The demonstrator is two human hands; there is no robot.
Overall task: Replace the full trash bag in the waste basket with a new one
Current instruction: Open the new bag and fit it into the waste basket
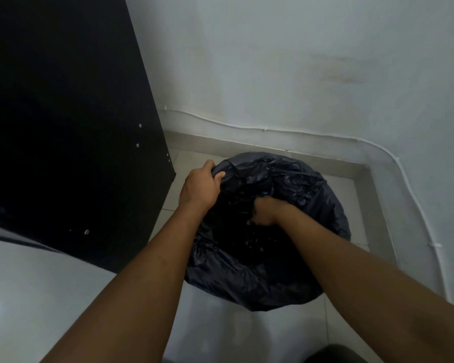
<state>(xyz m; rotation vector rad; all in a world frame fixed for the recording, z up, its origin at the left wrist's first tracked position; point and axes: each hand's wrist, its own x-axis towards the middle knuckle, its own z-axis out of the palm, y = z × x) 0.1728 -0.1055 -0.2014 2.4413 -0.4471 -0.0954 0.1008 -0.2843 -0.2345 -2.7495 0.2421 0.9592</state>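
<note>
A black trash bag covers the round waste basket on the floor in the corner; the basket itself is hidden under the plastic. My left hand grips the bag's edge at the far left rim, thumb over the plastic. My right hand reaches down into the bag's mouth near the middle, its fingers curled into crumpled plastic. The inside of the bag is dark and I cannot make out its contents.
A tall black cabinet panel stands close on the left. White walls meet behind the basket, with a white cable running above the skirting. Pale floor tiles lie in front. A white rounded surface sits at lower left.
</note>
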